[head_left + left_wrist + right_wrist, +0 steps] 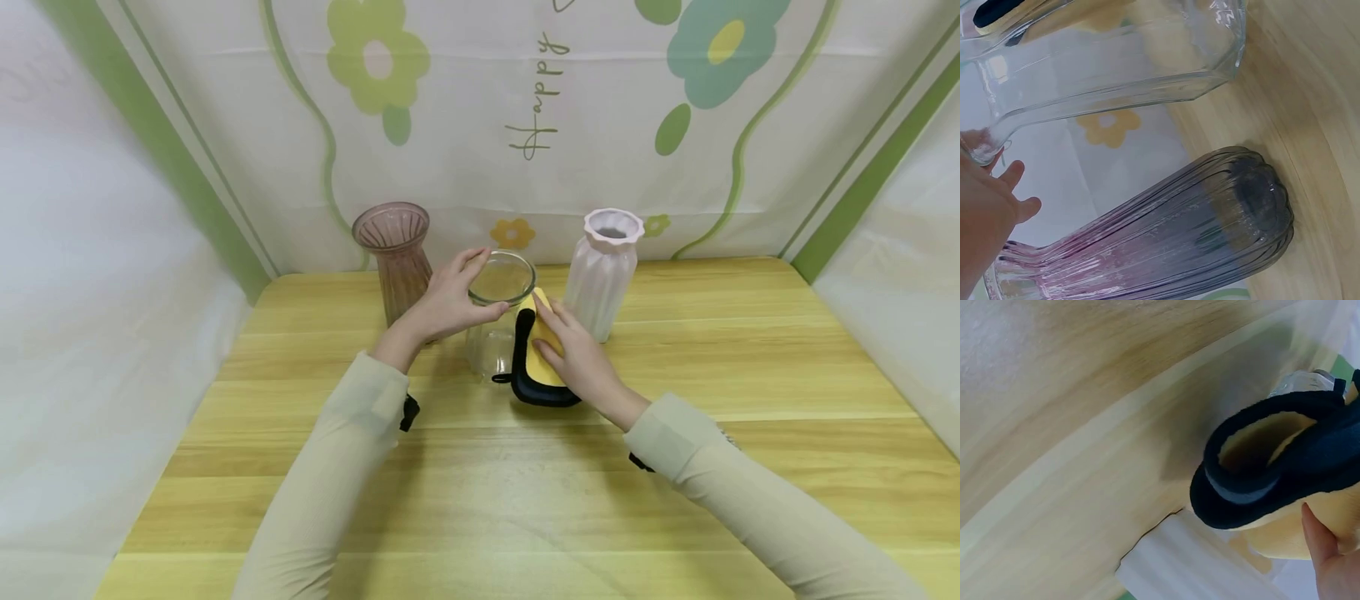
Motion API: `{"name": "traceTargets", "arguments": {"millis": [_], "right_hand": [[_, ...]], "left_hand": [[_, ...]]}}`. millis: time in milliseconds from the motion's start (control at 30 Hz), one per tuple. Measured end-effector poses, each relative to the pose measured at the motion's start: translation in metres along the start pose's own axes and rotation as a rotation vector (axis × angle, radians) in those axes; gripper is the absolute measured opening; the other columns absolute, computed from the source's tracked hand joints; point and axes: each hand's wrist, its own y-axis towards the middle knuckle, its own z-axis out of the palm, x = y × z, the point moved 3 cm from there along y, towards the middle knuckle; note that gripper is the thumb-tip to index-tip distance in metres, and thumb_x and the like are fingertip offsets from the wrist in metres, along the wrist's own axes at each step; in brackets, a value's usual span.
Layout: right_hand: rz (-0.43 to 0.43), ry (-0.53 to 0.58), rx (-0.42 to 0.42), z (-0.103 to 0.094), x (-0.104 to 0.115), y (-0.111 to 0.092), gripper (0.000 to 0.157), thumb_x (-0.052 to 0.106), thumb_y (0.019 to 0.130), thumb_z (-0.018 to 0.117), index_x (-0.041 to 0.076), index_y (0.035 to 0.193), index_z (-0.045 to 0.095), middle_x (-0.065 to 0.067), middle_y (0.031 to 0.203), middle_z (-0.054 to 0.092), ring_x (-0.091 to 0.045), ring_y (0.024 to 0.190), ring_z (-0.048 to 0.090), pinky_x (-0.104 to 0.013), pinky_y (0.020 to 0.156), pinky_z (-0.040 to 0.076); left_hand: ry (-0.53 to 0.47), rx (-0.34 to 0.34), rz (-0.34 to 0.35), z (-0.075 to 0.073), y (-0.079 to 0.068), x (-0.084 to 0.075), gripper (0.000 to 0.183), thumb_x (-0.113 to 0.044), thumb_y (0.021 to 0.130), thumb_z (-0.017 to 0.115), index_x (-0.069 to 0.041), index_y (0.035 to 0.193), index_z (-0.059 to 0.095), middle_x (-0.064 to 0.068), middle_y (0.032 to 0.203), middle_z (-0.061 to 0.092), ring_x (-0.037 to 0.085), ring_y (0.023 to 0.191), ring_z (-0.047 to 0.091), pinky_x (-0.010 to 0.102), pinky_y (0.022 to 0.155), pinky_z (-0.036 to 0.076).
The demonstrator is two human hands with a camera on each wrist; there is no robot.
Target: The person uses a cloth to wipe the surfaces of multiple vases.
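Observation:
A clear glass vase (495, 346) stands upright at the middle of the table. My left hand (453, 300) spans its rim from the left, thumb on the near side and fingers at the far side. In the left wrist view, the hand (985, 209) is at the neck of the clear vase (1129, 69), with some fingers spread away from the glass. My right hand (585, 354) grips a yellow mitt with black trim (543, 367), held upright close against the vase's right side. From the right wrist, the mitt's black-edged opening (1235, 494) shows, with a thumb (1319, 537) on the yellow cloth.
Behind the left hand stands a ribbed purple glass vase (397, 267). A white-pink vase (602, 279) with a wavy rim stands just beyond the right hand. All rest on a wooden table (517, 500), with a flower-printed curtain (465, 183) behind its back edge.

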Motion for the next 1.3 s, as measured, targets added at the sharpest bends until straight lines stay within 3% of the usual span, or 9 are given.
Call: {"name": "traceTargets", "arguments": {"millis": [267, 433, 600, 900, 1167, 1300], "right_hand": [[-0.01, -0.103, 0.069, 0.008, -0.013, -0.008, 0.064, 0.01, 0.09, 0.065, 0.008, 0.147, 0.036, -0.027, 0.141, 0.045, -0.045, 0.116, 0.056, -0.053, 0.092, 0.05], [-0.007, -0.107, 0.087, 0.009, -0.017, -0.01, 0.065, 0.012, 0.091, 0.064, 0.012, 0.149, 0.035, -0.026, 0.143, 0.044, -0.044, 0.114, 0.057, -0.055, 0.089, 0.051], [-0.022, -0.067, 0.047, 0.005, -0.012, -0.007, 0.066, 0.012, 0.091, 0.063, 0.014, 0.15, 0.033, -0.027, 0.143, 0.043, -0.046, 0.122, 0.052, -0.056, 0.095, 0.048], [-0.021, -0.017, -0.023, -0.003, 0.004, 0.001, 0.066, 0.011, 0.091, 0.063, 0.012, 0.149, 0.033, -0.025, 0.145, 0.041, -0.043, 0.13, 0.045, -0.054, 0.103, 0.042], [-0.014, -0.053, -0.01, 0.005, 0.001, -0.002, 0.069, 0.012, 0.091, 0.063, 0.015, 0.151, 0.03, -0.023, 0.146, 0.04, -0.045, 0.122, 0.052, -0.052, 0.093, 0.05], [-0.024, -0.072, 0.007, 0.011, -0.006, -0.007, 0.068, 0.011, 0.09, 0.065, 0.013, 0.15, 0.032, -0.025, 0.143, 0.044, -0.044, 0.108, 0.06, -0.051, 0.087, 0.053]], "left_hand": [[0.036, -0.029, -0.003, 0.003, 0.001, 0.001, 0.092, -0.056, 0.085, 0.059, -0.02, 0.155, 0.012, 0.005, 0.161, 0.013, 0.038, 0.148, 0.009, 0.061, 0.117, 0.005], [0.028, -0.078, -0.006, 0.004, 0.002, 0.0, 0.092, -0.058, 0.083, 0.062, -0.02, 0.154, 0.018, 0.006, 0.159, 0.016, 0.037, 0.147, 0.014, 0.059, 0.118, 0.009], [0.024, -0.121, -0.019, 0.005, 0.002, 0.0, 0.09, -0.059, 0.082, 0.063, -0.021, 0.153, 0.023, 0.012, 0.154, 0.02, 0.033, 0.141, 0.02, 0.057, 0.115, 0.018], [0.049, -0.151, 0.008, 0.004, -0.001, 0.001, 0.088, -0.056, 0.083, 0.065, -0.015, 0.152, 0.027, 0.013, 0.152, 0.027, 0.033, 0.141, 0.022, 0.053, 0.118, 0.011], [0.069, -0.125, 0.035, 0.0, 0.001, 0.002, 0.087, -0.051, 0.085, 0.062, -0.008, 0.151, 0.026, 0.013, 0.156, 0.026, 0.037, 0.145, 0.018, 0.056, 0.118, 0.01], [0.052, -0.09, 0.021, 0.001, 0.002, 0.002, 0.088, -0.05, 0.086, 0.06, -0.009, 0.153, 0.021, 0.011, 0.158, 0.021, 0.037, 0.146, 0.014, 0.058, 0.118, 0.007]]}}
